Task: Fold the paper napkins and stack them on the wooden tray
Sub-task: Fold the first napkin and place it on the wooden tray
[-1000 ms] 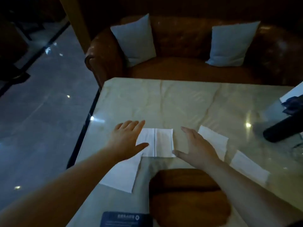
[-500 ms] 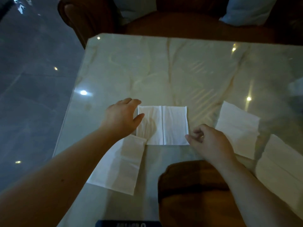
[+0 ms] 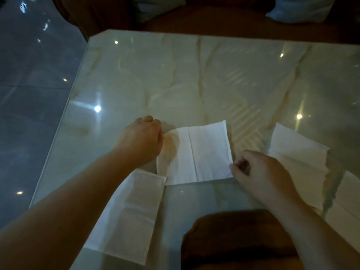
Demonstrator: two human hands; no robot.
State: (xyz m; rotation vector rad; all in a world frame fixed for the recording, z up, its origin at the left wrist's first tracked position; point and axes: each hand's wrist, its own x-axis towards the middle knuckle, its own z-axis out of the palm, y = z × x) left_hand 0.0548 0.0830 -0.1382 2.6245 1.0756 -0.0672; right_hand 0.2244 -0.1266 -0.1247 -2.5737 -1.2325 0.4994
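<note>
A white paper napkin (image 3: 202, 152) lies unfolded in the middle of the marble table, with a crease down its middle. My left hand (image 3: 142, 141) pinches its upper left corner. My right hand (image 3: 259, 172) pinches its lower right edge. A second napkin (image 3: 128, 215) lies flat under my left forearm, at the near left. Another napkin (image 3: 298, 152) lies to the right, and one more (image 3: 348, 191) at the right edge. The dark wooden tray (image 3: 229, 242) sits at the near edge, between my arms, with nothing seen on it.
The glossy marble table (image 3: 194, 80) ends at the left over a dark tiled floor (image 3: 29, 75). A brown leather sofa (image 3: 214, 18) with pale cushions (image 3: 300, 8) stands beyond the far edge.
The view has tilted down and closer to the table. My left hand went from flat on the napkin to pinching its corner. My right hand closed on the napkin's right edge.
</note>
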